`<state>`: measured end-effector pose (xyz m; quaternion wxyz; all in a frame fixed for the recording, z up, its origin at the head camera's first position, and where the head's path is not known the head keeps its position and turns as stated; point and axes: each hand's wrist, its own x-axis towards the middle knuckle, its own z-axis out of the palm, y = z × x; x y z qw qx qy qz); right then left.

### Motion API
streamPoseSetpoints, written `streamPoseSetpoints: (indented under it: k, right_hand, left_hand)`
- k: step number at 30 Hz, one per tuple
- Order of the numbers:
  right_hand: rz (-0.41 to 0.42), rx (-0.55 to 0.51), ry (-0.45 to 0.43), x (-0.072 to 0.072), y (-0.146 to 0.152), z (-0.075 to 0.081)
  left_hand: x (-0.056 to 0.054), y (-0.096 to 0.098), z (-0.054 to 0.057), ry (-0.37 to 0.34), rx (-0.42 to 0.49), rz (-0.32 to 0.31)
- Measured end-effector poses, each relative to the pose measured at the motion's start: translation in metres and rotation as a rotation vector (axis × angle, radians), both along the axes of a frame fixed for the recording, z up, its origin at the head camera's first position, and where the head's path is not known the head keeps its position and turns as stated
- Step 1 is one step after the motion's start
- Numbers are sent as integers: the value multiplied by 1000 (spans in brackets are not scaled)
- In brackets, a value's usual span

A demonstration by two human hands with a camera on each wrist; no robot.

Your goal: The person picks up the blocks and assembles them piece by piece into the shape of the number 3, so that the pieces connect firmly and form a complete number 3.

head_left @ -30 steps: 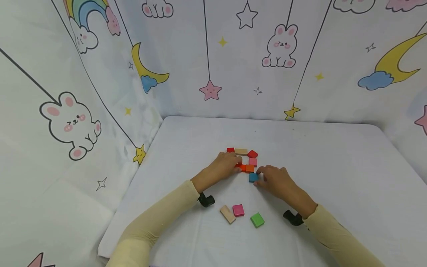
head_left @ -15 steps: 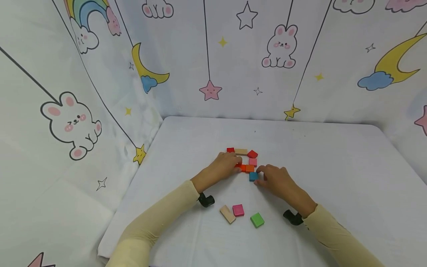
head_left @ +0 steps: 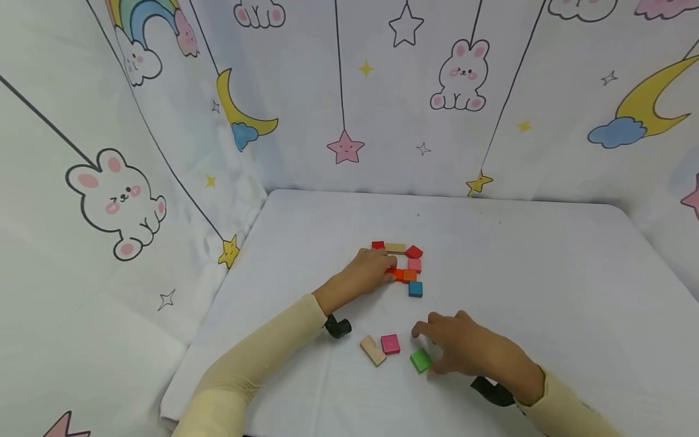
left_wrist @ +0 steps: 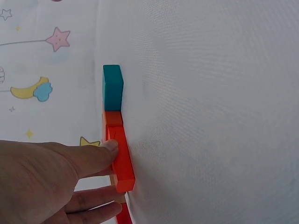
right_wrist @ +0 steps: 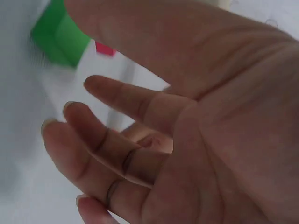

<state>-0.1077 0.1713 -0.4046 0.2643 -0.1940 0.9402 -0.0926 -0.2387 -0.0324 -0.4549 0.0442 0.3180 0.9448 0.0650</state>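
My left hand [head_left: 367, 272] rests at a figure of small blocks, its thumb and fingers pinching a red-orange block [left_wrist: 123, 161]. An orange block [head_left: 409, 276] joins that one's right end, and a blue block [head_left: 415, 289] sits just below it. My right hand [head_left: 464, 345] hovers with parted fingers around a green block [head_left: 420, 360] nearer me. In the right wrist view the green block [right_wrist: 58, 35] lies beyond the thumb, and nothing is held. The left hand hides part of the figure.
Along the figure's top run a red block [head_left: 378, 244], a wooden block [head_left: 395, 248] and a red pentagon block [head_left: 414, 252], with a pink block [head_left: 414, 265] below. A magenta block [head_left: 390, 343] and a wooden block [head_left: 373, 351] lie loose left of the green one.
My right hand has left the blue block and come down toward me to the green block. The blue block stays below the orange one. My left hand keeps its place.
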Motion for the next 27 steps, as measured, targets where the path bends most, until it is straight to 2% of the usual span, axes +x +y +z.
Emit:
streamPoseSetpoints:
  k: [3, 6, 11, 18, 21, 27]
  right_hand:
    - [20, 18, 15, 7, -6, -3]
    - [39, 43, 83, 6, -7, -9]
    - [23, 51, 193, -7, -3, -19]
    - [-42, 58, 406, -23, 3, -32]
    - [-69, 43, 438, -26, 5, -36]
    - [-84, 30, 438, -26, 7, -39]
  left_hand:
    - [-1, 0, 0, 9, -3, -5]
    - [-1, 0, 0, 7, -5, -8]
    - [0, 0, 1, -4, -15, -1]
    - [1, -1, 3, -11, -11, 4]
    - [1, -1, 4, -7, -12, -3]
    - [2, -1, 4, 2, -13, -7]
